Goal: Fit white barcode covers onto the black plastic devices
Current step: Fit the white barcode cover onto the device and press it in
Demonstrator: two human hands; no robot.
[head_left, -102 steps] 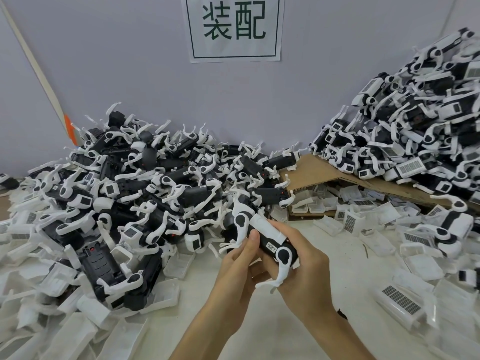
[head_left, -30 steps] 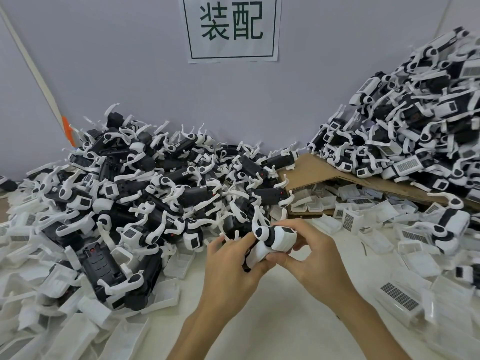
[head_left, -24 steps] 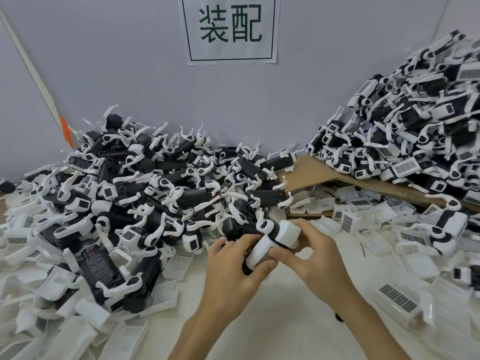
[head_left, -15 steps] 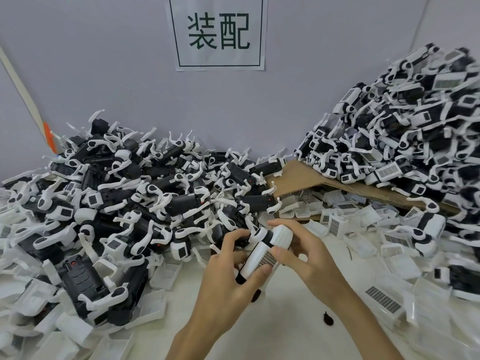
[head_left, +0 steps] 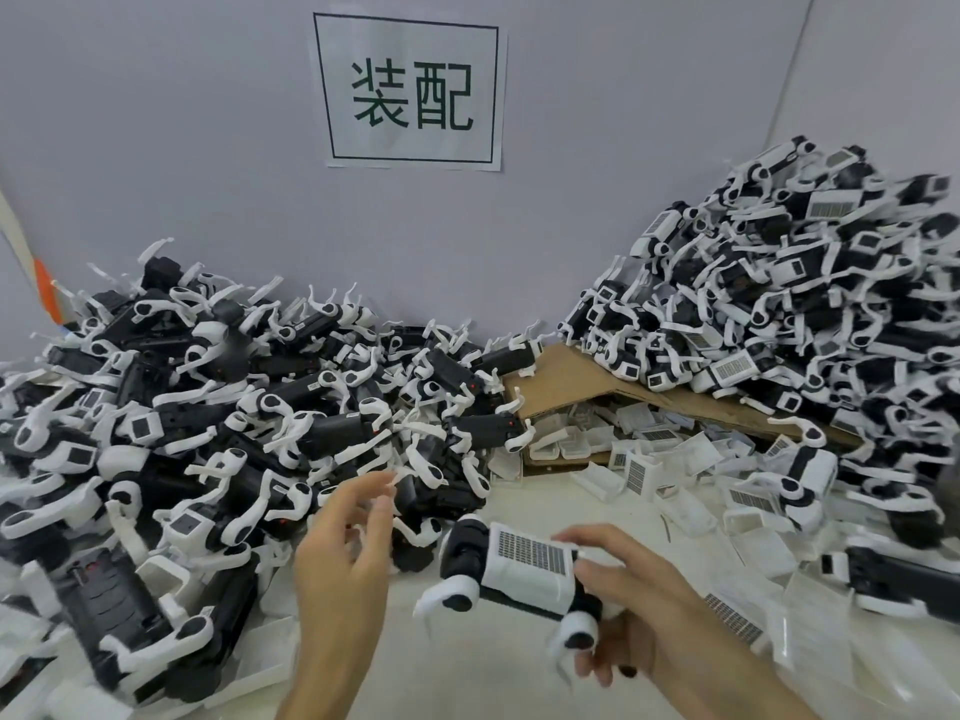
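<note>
Device [head_left: 458, 549], black, is gripped at its right end by the right hand [head_left: 649, 621], fingers curled around it, just above the table [head_left: 467, 672]. White barcode cover [head_left: 530, 561] sits on the device, barcode facing up. Left hand [head_left: 340, 558] hovers beside it, fingers loosely spread, holding nothing. Uncovered devices are heaped at left [head_left: 234, 433], covered ones at right [head_left: 779, 314]; loose covers [head_left: 644, 470] lie between, near cardboard [head_left: 566, 381].

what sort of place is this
Probably a factory assembly station: a wall sign reading 装配 (assembly), big heaps of black devices and loose white barcode covers spread around a work surface.
</note>
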